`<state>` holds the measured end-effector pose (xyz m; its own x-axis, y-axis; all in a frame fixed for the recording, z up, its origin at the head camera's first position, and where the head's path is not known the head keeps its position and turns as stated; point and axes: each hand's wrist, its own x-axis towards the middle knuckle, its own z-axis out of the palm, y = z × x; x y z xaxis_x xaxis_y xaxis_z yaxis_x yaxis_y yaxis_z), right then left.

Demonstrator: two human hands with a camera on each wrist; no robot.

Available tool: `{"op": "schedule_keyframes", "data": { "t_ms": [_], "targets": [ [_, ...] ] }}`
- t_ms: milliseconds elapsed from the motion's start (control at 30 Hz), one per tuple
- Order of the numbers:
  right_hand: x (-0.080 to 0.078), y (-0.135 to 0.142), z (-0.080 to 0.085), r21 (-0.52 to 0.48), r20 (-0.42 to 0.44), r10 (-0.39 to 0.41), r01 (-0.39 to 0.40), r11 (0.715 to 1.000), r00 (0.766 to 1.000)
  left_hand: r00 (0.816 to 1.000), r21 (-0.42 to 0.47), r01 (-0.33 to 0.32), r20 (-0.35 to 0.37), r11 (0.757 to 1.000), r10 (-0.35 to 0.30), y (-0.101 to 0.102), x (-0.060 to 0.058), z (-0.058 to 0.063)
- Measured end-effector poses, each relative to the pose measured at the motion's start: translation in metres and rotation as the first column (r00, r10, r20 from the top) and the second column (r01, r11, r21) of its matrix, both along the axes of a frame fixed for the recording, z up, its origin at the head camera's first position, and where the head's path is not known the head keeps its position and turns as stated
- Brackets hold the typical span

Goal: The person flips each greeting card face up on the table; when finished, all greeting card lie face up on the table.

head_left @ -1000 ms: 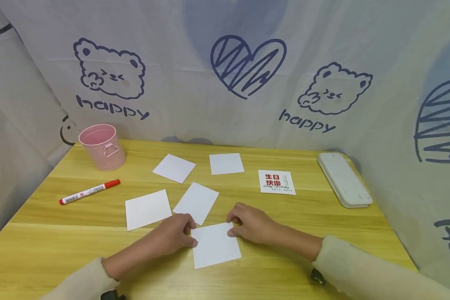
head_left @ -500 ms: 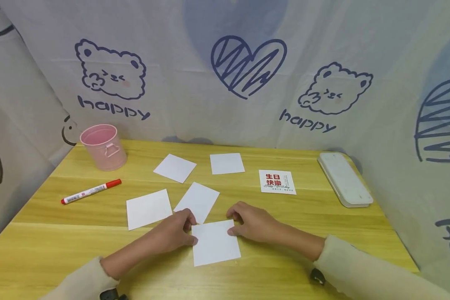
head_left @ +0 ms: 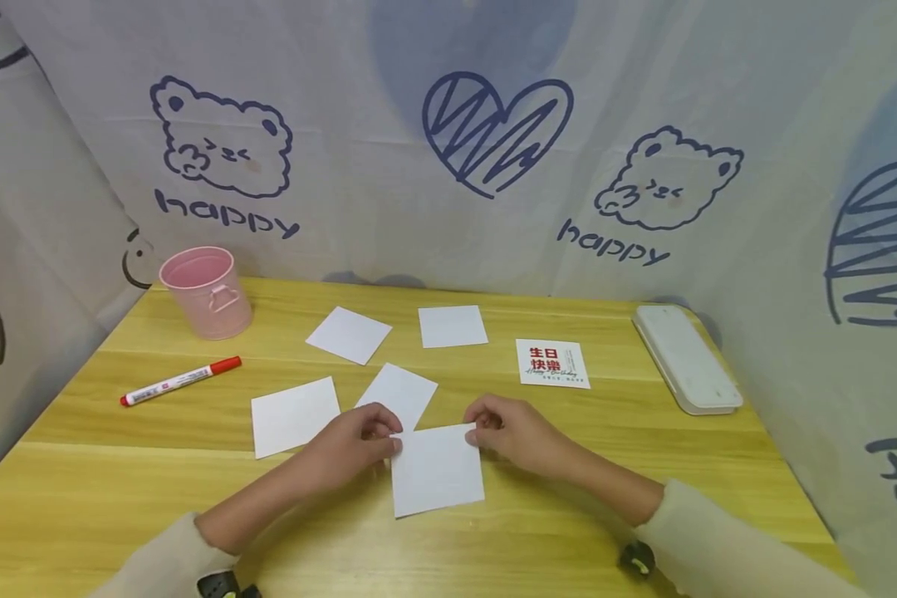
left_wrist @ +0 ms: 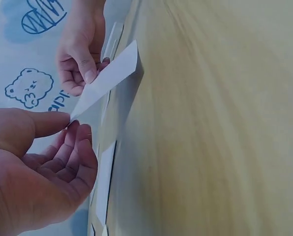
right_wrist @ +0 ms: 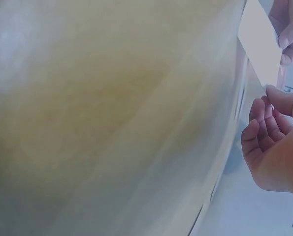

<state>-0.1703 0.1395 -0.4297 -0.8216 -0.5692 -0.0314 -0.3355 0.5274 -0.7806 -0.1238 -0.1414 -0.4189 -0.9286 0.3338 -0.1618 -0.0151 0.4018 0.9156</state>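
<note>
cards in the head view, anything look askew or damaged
Neither the held card nor the others show visible damage. The back-left blank card lies turned at a slant, unlike the squarer blank card to its right.

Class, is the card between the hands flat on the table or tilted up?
Tilted up: the left wrist view shows the white card slanting, its pinched edge raised above the table.

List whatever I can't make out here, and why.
Head view: inside bottom of the pink bucket, hidden by its near wall.
Head view: near end of the middle blank card, covered by left hand and held card.
Head view: lettering on the marker, too small.
Right wrist view: rest of left hand, cut by right edge.
</note>
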Motion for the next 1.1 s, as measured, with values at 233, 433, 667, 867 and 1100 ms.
{"op": "schedule_keyframes", "data": {
  "t_ms": [233,433,667,867,1100],
  "targets": [
    [-0.004,0.01,0.012,-0.027,0.009,-0.08,0.08,0.996,0.997,0.999,0.007,-0.045,-0.023,0.999,0.045,0.009,-0.012,0.01],
    [-0.009,0.021,0.029,-0.11,0.002,-0.118,0.118,0.987,0.993,0.998,0.027,-0.047,-0.049,0.999,0.049,0.014,-0.024,0.023],
    [-0.018,0.034,0.051,-0.247,0.001,-0.14,0.136,0.959,0.99,0.996,0.072,-0.023,-0.085,0.997,0.029,0.018,-0.041,0.042],
    [-0.021,0.044,0.065,-0.306,-0.004,-0.073,0.068,0.949,0.997,0.994,0.095,-0.02,-0.103,0.995,0.03,0.022,-0.055,0.056],
    [-0.018,0.049,0.069,-0.31,-0.087,0.137,-0.158,0.937,0.987,0.997,0.173,0.029,-0.078,0.985,-0.015,0.028,-0.058,0.046]
  ]
}}
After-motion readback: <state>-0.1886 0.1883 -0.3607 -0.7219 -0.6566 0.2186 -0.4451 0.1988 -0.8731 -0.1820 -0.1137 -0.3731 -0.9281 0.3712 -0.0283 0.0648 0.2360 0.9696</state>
